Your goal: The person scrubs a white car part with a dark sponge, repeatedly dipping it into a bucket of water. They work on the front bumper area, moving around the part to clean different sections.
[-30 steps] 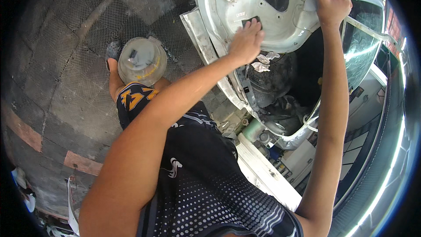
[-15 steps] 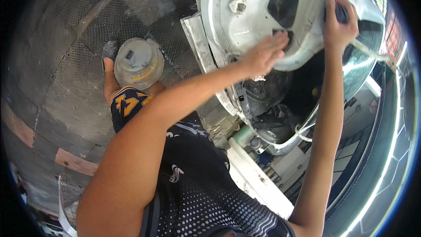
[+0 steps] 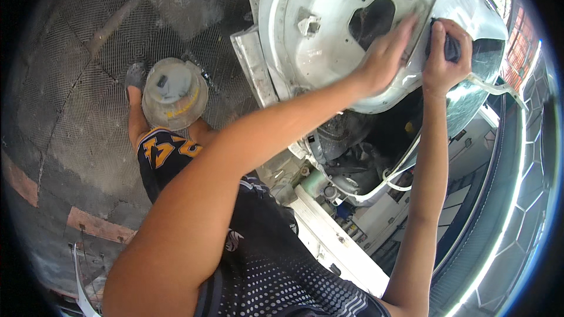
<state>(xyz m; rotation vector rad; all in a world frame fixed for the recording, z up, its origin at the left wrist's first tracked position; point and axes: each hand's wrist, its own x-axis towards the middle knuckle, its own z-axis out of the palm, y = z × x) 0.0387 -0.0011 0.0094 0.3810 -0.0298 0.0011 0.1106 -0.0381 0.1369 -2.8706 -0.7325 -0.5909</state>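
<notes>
A white, stripped car body panel (image 3: 294,64) with a large irregular hole (image 3: 371,22) fills the upper middle. My left hand (image 3: 385,61) is at the panel beside that hole, its fingers stretched out and slightly blurred; it holds nothing I can see. Further right, my right hand (image 3: 446,61) is closed around a dark, rounded pad (image 3: 452,48). That pad is against the panel's right edge, near the curved outer skin (image 3: 464,9). My fingers cover part of the pad, so its exact kind is hidden.
An upturned grey bucket (image 3: 174,94) stands on the ridged mat floor (image 3: 88,111) at left, by my foot. Below the panel is an opening with dark parts and a white hose (image 3: 390,181). A white beam (image 3: 329,240) runs close to my body. Dark glass (image 3: 470,103) lies at right.
My left hand has slid right and slightly up along the panel, past the hole. The right hand with the pad sits slightly lower. The whole view has shifted a little.
</notes>
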